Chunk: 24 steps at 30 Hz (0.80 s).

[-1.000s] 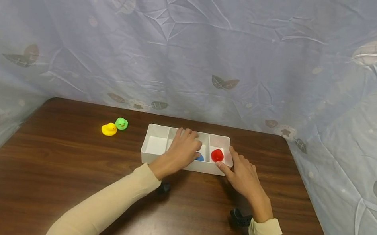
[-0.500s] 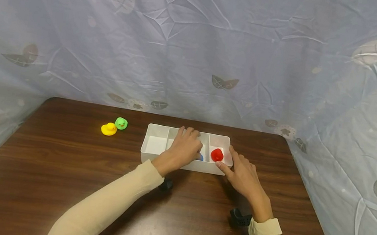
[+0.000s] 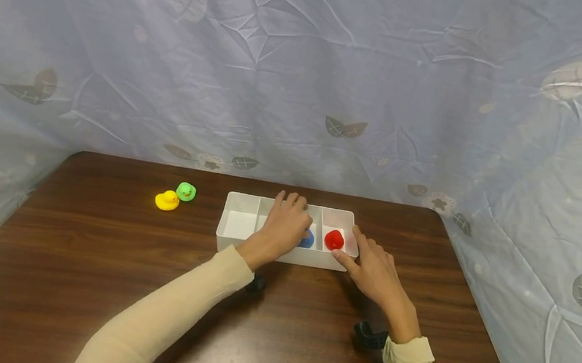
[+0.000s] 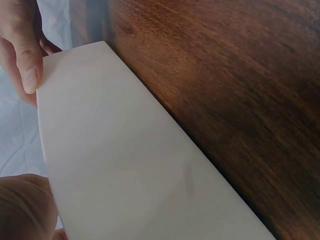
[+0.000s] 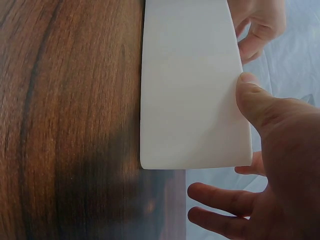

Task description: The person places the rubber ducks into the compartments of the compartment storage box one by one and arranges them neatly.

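Observation:
A white divided tray (image 3: 310, 258) lies lengthwise on the table. My right hand (image 3: 375, 273) holds its right end, thumb on the near rim and index finger at the end wall; the other fingers (image 5: 222, 198) stick out past the end. My left hand (image 3: 285, 224) reaches into the middle compartment with bent fingers, over a small rounded blue thing (image 3: 307, 240). Whether it grips the blue thing I cannot tell, since the hand covers part of it. A small rounded red thing (image 3: 334, 240) lies in the right compartment.
A yellow rubber duck (image 3: 167, 201) and a green rubber duck (image 3: 186, 191) stand close together at the back left of the dark wooden table (image 3: 89, 265). A patterned cloth (image 3: 283, 81) hangs behind and beside the table.
My left hand has shifted slightly within the middle compartment, and more of the blue thing now shows beside its fingers. My right hand stays on the tray's end.

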Each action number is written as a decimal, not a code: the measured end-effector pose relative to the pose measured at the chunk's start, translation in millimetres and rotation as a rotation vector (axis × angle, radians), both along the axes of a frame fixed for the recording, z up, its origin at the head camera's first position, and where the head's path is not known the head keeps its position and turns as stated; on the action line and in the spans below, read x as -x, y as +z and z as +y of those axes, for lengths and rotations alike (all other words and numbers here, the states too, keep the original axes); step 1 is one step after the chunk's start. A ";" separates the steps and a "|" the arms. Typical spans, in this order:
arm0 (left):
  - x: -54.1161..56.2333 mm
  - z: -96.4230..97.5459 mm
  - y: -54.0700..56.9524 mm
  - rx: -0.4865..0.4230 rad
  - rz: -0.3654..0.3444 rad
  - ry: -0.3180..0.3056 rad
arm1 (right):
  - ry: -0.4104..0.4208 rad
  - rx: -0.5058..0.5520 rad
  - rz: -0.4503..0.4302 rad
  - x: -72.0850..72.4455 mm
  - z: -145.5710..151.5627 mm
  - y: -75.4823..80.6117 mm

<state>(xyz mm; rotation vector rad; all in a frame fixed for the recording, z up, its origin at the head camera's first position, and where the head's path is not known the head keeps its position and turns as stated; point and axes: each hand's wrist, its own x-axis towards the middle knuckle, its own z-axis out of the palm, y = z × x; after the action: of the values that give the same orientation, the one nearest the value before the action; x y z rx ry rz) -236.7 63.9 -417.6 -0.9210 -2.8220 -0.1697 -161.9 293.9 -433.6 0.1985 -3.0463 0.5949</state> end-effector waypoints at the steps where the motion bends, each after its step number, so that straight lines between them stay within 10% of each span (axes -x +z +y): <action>1: 0.3 -0.1 -0.4 0.001 0.000 0.000 | 0.001 0.001 -0.001 0.0 -0.1 0.0; 24: -7.2 -18.0 24.0 -0.159 0.065 -0.008 | 0.002 0.001 -0.006 0.7 -0.8 0.2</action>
<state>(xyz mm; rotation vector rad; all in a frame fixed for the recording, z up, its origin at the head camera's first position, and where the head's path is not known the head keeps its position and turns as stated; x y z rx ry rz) -229.5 45.9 -393.7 -0.8864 -2.6998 -0.3526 -162.6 293.1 -433.4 0.1996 -3.0519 0.5976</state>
